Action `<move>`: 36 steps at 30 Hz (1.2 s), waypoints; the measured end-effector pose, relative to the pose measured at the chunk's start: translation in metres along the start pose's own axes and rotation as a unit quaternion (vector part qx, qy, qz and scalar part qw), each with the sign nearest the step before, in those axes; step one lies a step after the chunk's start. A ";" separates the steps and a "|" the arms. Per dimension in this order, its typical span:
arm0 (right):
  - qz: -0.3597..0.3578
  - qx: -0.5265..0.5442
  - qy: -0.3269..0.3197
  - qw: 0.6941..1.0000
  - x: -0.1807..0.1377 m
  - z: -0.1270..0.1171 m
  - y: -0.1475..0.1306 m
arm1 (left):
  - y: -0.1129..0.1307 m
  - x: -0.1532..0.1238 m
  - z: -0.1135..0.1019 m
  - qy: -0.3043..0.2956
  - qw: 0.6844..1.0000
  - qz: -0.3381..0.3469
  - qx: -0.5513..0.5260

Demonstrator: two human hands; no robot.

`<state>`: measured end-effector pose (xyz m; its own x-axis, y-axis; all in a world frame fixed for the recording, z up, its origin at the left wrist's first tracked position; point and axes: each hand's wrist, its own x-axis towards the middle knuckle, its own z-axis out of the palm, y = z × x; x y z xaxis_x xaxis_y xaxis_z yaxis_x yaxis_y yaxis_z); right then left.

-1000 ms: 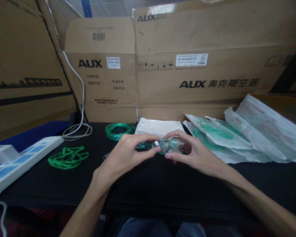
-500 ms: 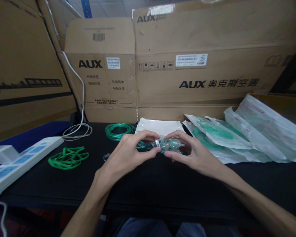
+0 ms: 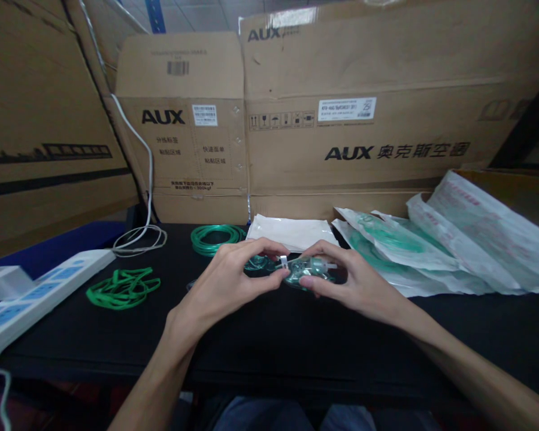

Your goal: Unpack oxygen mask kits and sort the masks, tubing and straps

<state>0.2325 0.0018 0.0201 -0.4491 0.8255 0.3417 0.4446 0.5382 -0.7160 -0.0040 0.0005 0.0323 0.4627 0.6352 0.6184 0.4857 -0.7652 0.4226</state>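
Note:
A clear green oxygen mask is held up just above the black table, between my two hands. My left hand pinches a small silvery strip at the mask's left end between thumb and forefinger. Round the mask's body on the right, my right hand is closed, with its thumb in front and fingers behind. A pale connector points right, toward my right palm. Behind my left fingers lies some green tubing, partly hidden.
Coiled green tubing and white packets lie at the back. Green elastic bands are left, near a white power strip. Packaged green items pile up at the right. Cardboard boxes wall off the back.
The mask has turned slightly in my hands, and the silvery strip now stands more upright between my left fingers. My left hand has shifted slightly left.

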 end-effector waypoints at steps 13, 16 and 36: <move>-0.020 -0.063 -0.008 0.998 0.000 0.002 0.003 | -0.035 -0.037 -0.066 0.019 0.985 -0.143 0.097; -0.023 -0.068 -0.007 0.997 -0.001 0.003 0.003 | -0.047 -0.053 -0.065 -0.024 0.980 -0.148 0.131; 0.002 -0.063 -0.024 0.998 -0.001 0.005 0.004 | -0.089 -0.095 -0.063 -0.122 0.957 -0.222 0.142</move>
<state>0.2306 0.0026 0.0139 -0.4829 0.8201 0.3071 0.5390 0.5547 -0.6338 -0.1378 0.0017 -0.0223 0.3067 0.9233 0.2311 0.8405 -0.3766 0.3895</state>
